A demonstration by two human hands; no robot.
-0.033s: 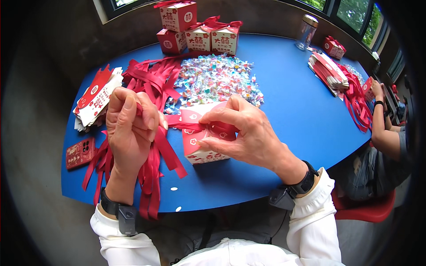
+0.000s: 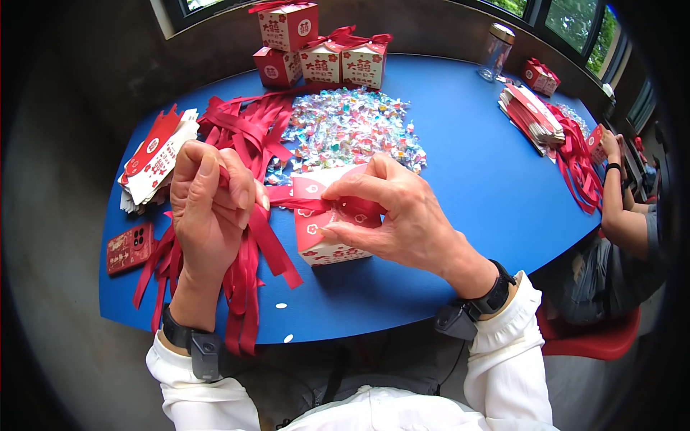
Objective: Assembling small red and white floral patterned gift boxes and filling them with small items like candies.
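Observation:
A red and white paper gift box (image 2: pixel 334 253) with flower prints stands on the blue table in front of me. From its top a red ribbon (image 2: pixel 290 198) runs left, stretched to my left hand (image 2: pixel 212 205). That hand is raised and closed, the ribbon pinched in its curled fingers. My right hand (image 2: pixel 402 215) bends over the box top, its thumb and forefinger around the ribbon there. The other right fingers are partly hidden behind the forefinger. A loose ribbon end (image 2: pixel 277 255) hangs beside the box, below my left hand.
Red ribbons (image 2: pixel 244 122) lie left of a heap of wrapped candies (image 2: pixel 352 129). Flat box blanks (image 2: pixel 158 161) and a red phone (image 2: pixel 129 248) are at the left. Finished boxes (image 2: pixel 323 61) stand at the back, a glass bottle (image 2: pixel 496 52) far right. Another person's arm (image 2: pixel 619 194) works at right.

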